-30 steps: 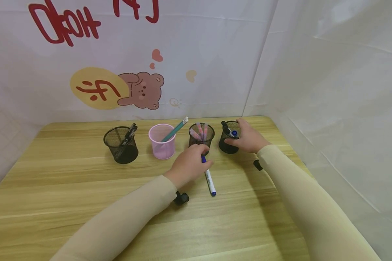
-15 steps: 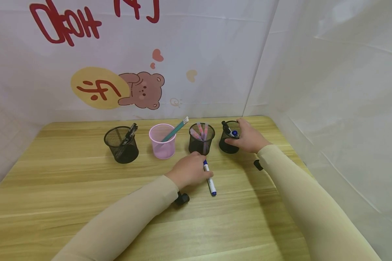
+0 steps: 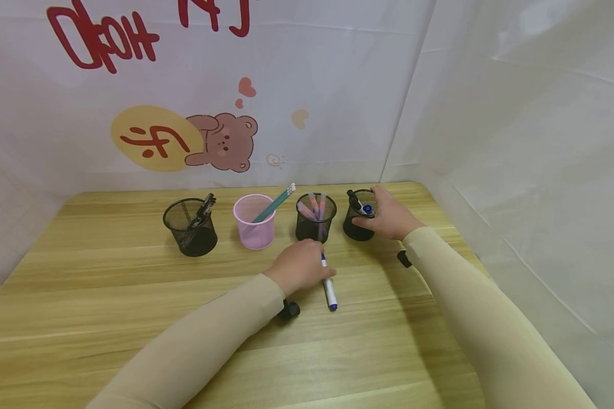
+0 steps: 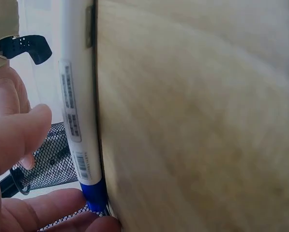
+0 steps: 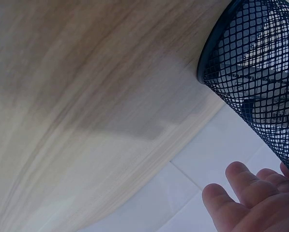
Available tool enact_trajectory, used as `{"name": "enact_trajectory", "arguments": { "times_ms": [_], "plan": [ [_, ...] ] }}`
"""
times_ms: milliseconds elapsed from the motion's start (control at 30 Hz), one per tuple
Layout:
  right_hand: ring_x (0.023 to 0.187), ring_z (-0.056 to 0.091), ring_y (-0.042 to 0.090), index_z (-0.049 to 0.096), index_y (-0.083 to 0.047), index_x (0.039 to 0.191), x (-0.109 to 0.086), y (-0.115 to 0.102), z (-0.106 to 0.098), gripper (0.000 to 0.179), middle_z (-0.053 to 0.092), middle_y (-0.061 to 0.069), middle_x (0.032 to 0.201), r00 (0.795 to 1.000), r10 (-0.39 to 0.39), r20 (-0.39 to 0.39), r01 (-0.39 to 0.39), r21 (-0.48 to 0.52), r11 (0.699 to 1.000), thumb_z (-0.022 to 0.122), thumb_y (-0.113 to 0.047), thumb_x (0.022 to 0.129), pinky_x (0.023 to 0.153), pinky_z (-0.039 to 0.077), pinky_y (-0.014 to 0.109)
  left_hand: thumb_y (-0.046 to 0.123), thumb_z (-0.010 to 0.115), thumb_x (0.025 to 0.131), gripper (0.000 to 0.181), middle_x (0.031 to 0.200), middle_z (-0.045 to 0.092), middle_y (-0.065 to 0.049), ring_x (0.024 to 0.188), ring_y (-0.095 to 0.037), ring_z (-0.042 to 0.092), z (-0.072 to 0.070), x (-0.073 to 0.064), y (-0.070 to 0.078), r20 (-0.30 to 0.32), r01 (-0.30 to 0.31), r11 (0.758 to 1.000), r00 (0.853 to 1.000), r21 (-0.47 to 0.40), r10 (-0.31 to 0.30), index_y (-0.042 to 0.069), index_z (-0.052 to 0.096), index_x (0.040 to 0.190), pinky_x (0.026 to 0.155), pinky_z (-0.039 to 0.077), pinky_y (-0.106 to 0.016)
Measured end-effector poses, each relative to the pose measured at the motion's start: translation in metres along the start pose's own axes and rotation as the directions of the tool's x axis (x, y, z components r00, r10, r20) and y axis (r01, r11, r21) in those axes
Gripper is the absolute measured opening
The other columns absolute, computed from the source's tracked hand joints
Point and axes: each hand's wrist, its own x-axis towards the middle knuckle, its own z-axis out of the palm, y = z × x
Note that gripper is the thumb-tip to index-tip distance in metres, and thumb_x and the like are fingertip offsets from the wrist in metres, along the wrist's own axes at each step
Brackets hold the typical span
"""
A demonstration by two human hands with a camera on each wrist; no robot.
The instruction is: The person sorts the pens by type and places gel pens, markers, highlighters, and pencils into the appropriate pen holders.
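A white marker with blue ends (image 3: 330, 294) lies on the wooden table, pointing toward the person. My left hand (image 3: 302, 264) is low over its far part; in the left wrist view its fingertips (image 4: 62, 205) touch the blue end of the marker (image 4: 79, 96), while the thumb stands apart from the barrel. At the right, my right hand (image 3: 386, 213) holds a black mesh pen cup (image 3: 355, 231) around its rim, thumb in front and fingers behind. Pens (image 3: 366, 209) stick out of that cup. In the right wrist view the cup (image 5: 255, 87) shows its mesh side.
To the left, in a row, stand a black mesh cup with pink-patterned pens (image 3: 307, 230), a pink cup (image 3: 256, 236) with green pencils, and another black mesh cup (image 3: 199, 241) with black pens. A white printed sheet (image 3: 327, 153) hangs behind the table.
My left hand has come back from in front of the pink-pen cup, down onto the marker. The marker has shifted slightly toward the person. My right hand stays on its cup.
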Motion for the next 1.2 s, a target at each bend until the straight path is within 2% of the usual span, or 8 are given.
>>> {"name": "enact_trajectory", "arguments": {
  "times_ms": [300,500,833,1200],
  "plan": [
    [0.154,0.034,0.047,0.012,-0.002,0.167,-0.0010,0.0000,0.0000,0.116,0.021,0.024,0.172,1.000,0.005,0.000,-0.005,0.015,1.000,0.078,-0.057,0.090,0.125,0.032,0.062,0.045,0.080,0.092,0.049,0.104,0.066,-0.003,0.094,-0.017,0.063,0.0012,0.0032,0.0041,0.008,0.020,1.000,1.000,-0.019,-0.020,0.008,0.065,0.119,0.089,0.057,-0.038],
    [0.154,0.033,0.047,0.012,-0.001,0.167,-0.0010,0.0001,-0.0012,0.118,0.021,0.025,0.172,1.000,-0.002,-0.001,0.002,0.007,1.000,0.076,-0.062,0.089,0.125,0.032,0.062,0.039,0.081,0.092,0.070,0.129,0.072,-0.010,0.116,-0.024,0.069,0.0020,0.0046,0.0051,0.052,0.043,0.997,0.998,-0.058,-0.040,0.003,0.054,0.146,0.106,0.055,-0.041],
    [0.154,0.034,0.047,0.012,-0.002,0.167,0.0011,0.0026,0.0006,0.116,0.021,0.025,0.172,1.000,0.004,-0.006,-0.004,0.006,1.000,0.077,-0.058,0.089,0.124,0.032,0.062,0.036,0.082,0.091,0.078,0.147,0.064,-0.010,0.125,-0.023,0.065,0.0009,0.0094,0.0035,0.131,0.059,0.995,0.990,-0.079,-0.048,0.010,0.049,0.157,0.112,0.051,-0.041],
    [0.153,0.035,0.046,0.013,-0.001,0.166,0.0005,0.0024,-0.0002,0.117,0.022,0.025,0.171,1.000,-0.008,-0.001,0.008,-0.004,1.000,0.076,-0.062,0.089,0.124,0.033,0.062,0.037,0.081,0.092,0.075,0.132,0.070,-0.009,0.110,-0.020,0.066,-0.0011,0.0088,0.0049,0.151,0.070,0.996,0.987,-0.064,-0.060,0.009,0.049,0.154,0.104,0.055,-0.040]
  ]
}}
